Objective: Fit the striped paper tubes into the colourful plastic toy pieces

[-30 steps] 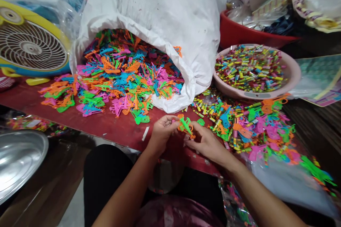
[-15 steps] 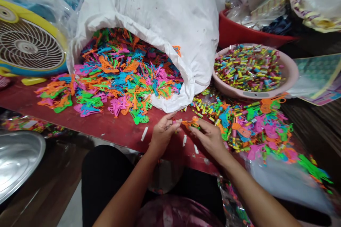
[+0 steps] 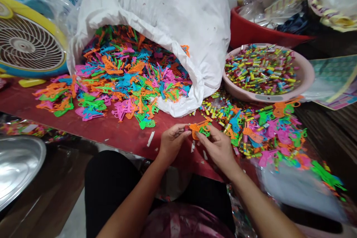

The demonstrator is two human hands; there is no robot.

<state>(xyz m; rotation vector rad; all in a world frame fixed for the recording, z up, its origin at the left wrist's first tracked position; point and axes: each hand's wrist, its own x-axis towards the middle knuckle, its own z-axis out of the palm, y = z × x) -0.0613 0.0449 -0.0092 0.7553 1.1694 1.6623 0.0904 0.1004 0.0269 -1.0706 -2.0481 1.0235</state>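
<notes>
Near the table's front edge, my right hand (image 3: 219,145) is closed on a few orange and green plastic pieces (image 3: 201,128), thin with perforated flat parts. Facing it, my left hand (image 3: 173,139) pinches a small dark-pink item (image 3: 187,128) against the left end of these pieces. A white sack (image 3: 167,3) lies open behind, with a heap of orange, blue, pink and green plastic pieces (image 3: 122,78) spilling from its mouth. Right of my hands, more such pieces (image 3: 275,130) lie mixed with small coloured tubes (image 3: 214,111).
A pink basin (image 3: 305,78) of small wrapped tubes stands at the right, before a red basin (image 3: 245,31). At the left are a yellow-blue fan (image 3: 30,41) and a metal bowl (image 3: 21,167). Paper strips (image 3: 151,138) lie on the red table (image 3: 125,139).
The orange and green pieces have turned so their perforated flat parts show more. My left hand has its fingers more closed round the small item.
</notes>
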